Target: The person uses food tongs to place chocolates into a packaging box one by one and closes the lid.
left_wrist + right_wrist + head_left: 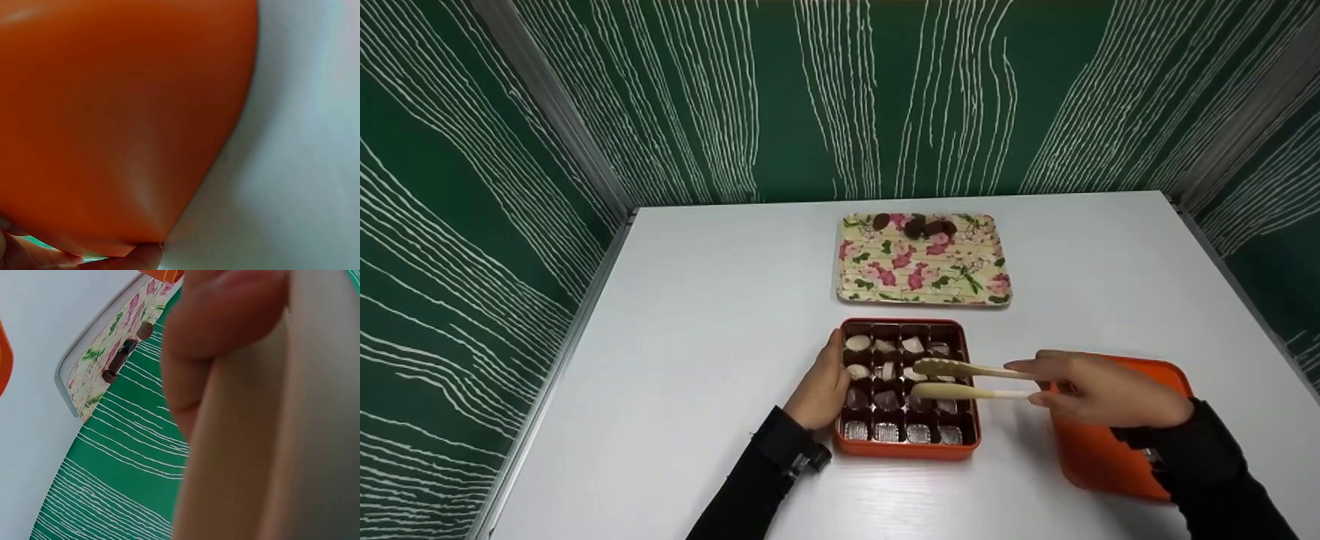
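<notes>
A red-orange tin (905, 450) with a compartmented insert holds white pieces in its two back rows and dark pieces in the row before the front one; the front row shows bare, shiny compartments. Against the tin's left side, my left hand (819, 386) rests with its fingers extended; its fingertips (145, 256) touch the orange wall (129, 124) in the left wrist view. My right hand (1110, 390) pinches a pair of pale tongs (982, 393). The tong tips are spread apart over the tin's right half. Whether they touch a piece I cannot tell.
Behind the tin lies a floral tray (900, 277) with several dark brown pieces (915, 227) along its far edge. An orange lid or tray (1110, 465) lies at the right, partly under my right forearm. Green patterned panels surround the white table (720, 300).
</notes>
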A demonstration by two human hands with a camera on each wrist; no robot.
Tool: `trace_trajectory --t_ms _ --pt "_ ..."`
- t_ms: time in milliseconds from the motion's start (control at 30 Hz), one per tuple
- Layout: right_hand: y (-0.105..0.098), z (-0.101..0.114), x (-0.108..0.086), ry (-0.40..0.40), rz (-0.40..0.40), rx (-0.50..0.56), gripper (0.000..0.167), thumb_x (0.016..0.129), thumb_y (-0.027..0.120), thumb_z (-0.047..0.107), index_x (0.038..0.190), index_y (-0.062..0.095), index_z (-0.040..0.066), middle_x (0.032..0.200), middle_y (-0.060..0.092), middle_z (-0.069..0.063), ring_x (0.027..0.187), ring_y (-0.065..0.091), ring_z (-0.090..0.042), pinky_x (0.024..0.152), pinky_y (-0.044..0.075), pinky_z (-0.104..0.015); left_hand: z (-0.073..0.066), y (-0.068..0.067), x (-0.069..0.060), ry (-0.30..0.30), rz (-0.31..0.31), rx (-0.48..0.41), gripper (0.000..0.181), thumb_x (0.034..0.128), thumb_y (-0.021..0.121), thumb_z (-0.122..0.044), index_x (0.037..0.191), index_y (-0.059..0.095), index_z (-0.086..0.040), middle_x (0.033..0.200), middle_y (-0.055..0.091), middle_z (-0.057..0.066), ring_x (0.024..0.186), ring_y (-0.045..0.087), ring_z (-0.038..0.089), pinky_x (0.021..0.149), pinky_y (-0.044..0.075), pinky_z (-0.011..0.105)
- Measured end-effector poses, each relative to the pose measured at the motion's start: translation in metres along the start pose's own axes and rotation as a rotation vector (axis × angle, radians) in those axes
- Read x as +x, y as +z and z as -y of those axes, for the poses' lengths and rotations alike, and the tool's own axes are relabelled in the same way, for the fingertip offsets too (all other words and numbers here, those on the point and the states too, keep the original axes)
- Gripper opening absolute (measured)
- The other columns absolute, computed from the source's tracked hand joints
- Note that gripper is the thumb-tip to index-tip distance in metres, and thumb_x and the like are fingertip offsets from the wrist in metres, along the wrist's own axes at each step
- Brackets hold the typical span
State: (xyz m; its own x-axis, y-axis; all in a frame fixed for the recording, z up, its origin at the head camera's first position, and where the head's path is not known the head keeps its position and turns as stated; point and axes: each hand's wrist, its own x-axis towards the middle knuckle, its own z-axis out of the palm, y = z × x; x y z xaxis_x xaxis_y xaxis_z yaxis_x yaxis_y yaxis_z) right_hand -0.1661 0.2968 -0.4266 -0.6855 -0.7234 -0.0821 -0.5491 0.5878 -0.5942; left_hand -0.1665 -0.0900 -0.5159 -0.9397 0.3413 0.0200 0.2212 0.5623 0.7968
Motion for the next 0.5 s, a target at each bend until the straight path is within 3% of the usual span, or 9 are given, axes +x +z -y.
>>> trace_trajectory --t_ms 200,367,500 --pt "-0.011 -0.009 0.014 -0.068 -0.148 -0.012 0.045 0.1 0.066 0.011 0.143 0.058 0.0 0.092 0.055 0.007 0.071 0.046 -0.002 0.058 0.039 -0.022 0.0 0.0 0.001 -0.01 -0.006 -0.006 0.064 0.1037 0.035 -0.001 0.158 0.005 0.015 0.164 0.013 0.034 0.153 0.017 0.039 0.126 0.016 0.046" --pt "-0.021 -0.017 0.033 0.056 -0.263 -0.048 0.049 0.103 0.063 0.017 0.148 0.053 0.0 0.116 0.066 -0.013 0.081 0.053 -0.011 0.066 0.042 -0.025 0.002 0.002 0.001 -0.024 -0.01 -0.009 0.065 0.1033 0.036 -0.002 0.158 0.005 0.013 0.164 0.015 0.033 0.153 0.019 0.039 0.126 0.017 0.045" --pt "-0.027 -0.028 0.052 0.135 -0.343 -0.09 0.051 0.106 0.059 0.021 0.151 0.049 0.0 0.111 0.065 -0.014 0.081 0.051 -0.018 0.069 0.038 -0.031 0.001 0.001 0.001 -0.02 -0.02 -0.003 0.066 0.1028 0.037 -0.002 0.158 0.006 0.013 0.164 0.015 0.033 0.153 0.02 0.039 0.126 0.018 0.046"
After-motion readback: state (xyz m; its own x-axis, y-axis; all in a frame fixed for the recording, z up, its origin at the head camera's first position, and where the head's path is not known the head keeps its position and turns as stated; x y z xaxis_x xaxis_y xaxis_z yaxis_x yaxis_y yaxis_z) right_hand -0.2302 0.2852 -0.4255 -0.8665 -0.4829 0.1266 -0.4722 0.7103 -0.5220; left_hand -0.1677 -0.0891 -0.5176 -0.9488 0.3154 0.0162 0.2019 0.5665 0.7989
